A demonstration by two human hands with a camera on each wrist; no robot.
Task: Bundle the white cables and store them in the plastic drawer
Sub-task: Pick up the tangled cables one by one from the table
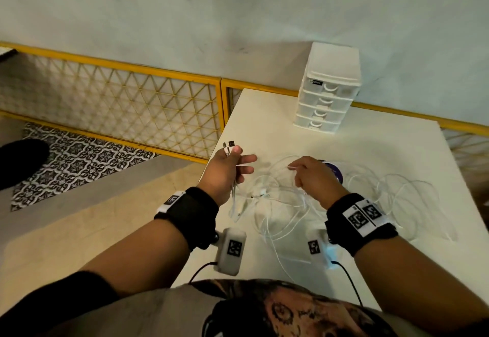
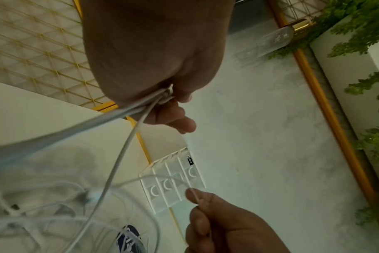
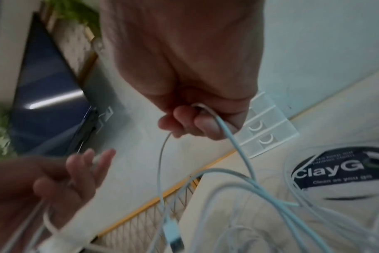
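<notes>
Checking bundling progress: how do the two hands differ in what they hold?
The left hand grips several cable ends together, plugs sticking up above the fist; the right hand pinches one single strand. The left is over the table edge, the right over the tangled white cables. Both are raised.

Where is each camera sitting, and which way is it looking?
Head: on the person's head, looking down at the white table, the white cables and the plastic drawer unit; both forearms, the left hand and the right hand show.
Left wrist: on the left wrist, looking along the left hand that grips cable ends; the right hand shows below.
Right wrist: on the right wrist, looking along the right hand pinching a cable.
Shared: all three show the drawer unit.
</notes>
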